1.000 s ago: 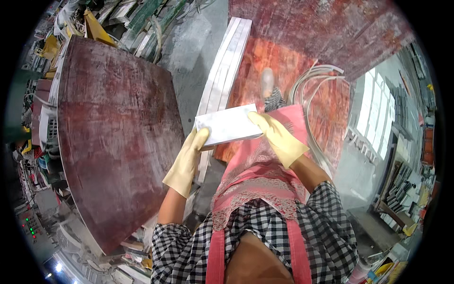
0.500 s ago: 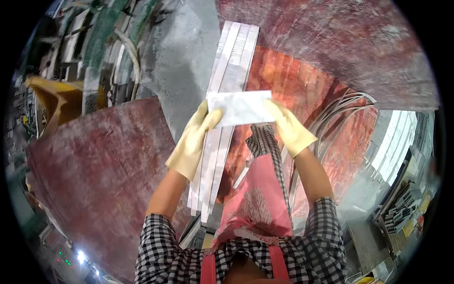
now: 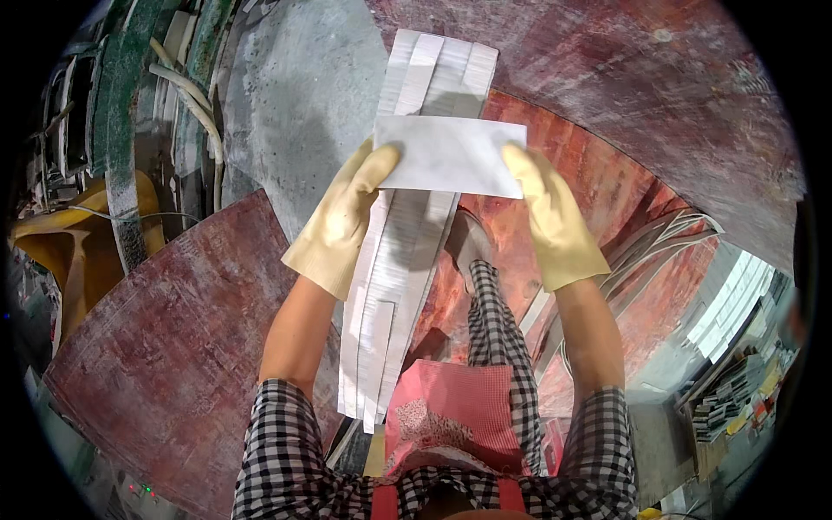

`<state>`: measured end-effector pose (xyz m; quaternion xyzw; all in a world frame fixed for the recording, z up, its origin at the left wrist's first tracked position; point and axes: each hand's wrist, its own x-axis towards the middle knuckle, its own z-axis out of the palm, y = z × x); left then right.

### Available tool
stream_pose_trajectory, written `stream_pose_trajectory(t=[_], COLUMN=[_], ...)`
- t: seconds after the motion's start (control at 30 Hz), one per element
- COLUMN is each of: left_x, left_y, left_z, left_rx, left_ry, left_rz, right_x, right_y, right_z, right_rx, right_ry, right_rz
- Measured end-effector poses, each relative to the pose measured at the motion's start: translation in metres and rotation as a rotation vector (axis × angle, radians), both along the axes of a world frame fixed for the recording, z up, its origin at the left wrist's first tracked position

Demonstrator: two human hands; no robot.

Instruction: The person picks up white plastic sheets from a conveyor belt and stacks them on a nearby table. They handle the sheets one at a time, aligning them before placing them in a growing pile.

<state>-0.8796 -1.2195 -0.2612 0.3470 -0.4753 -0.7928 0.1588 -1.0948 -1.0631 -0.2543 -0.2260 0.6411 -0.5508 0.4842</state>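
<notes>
A thin white rectangular tile [image 3: 451,158] is held level in front of me by its two short ends. My left hand [image 3: 340,212], in a cream rubber glove, grips the left end with the thumb on top. At the opposite end, my right hand [image 3: 555,217], gloved alike, pinches the edge with its thumb over the upper face. Fingers under the tile are hidden. Beneath it runs a long band of white strips [image 3: 390,260] laid side by side, with a few narrow loose strips on top; the tile covers part of this band.
Reddish worn boards [image 3: 182,347] lie left, and an orange-red board [image 3: 520,126] extends right of the strips. Bent thin strips [image 3: 667,234] lie at right. A yellow object [image 3: 95,251] and green metal frames [image 3: 126,104] stand at left. My shoe [image 3: 468,243] rests beside the strips.
Both hands have carried the tile farther away from my body. Its right end has dropped slightly relative to the left. The view has shifted, and my shoe now shows more plainly.
</notes>
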Motion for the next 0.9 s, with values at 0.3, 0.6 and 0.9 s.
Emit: stream_pose_trajectory(t=[0.3,0.6,0.9], left_x=[0.023,0.021,-0.005], left_y=[-0.011,-0.019,-0.045], left_z=[-0.048,-0.049,0.002], left_rx=[0.044,-0.12,-0.124], left_ry=[-0.103,-0.046,-0.296], left_rz=[0.054,0.004,-0.064], right_x=[-0.001,-0.004,-0.019], right_y=[-0.04,-0.039,-0.045], right_z=[0.004,-0.006,-0.008], right_rx=[0.205,-0.022,0.148], right_ry=[-0.056,-0.115,-0.234], right_rz=[-0.013,0.009,0.001])
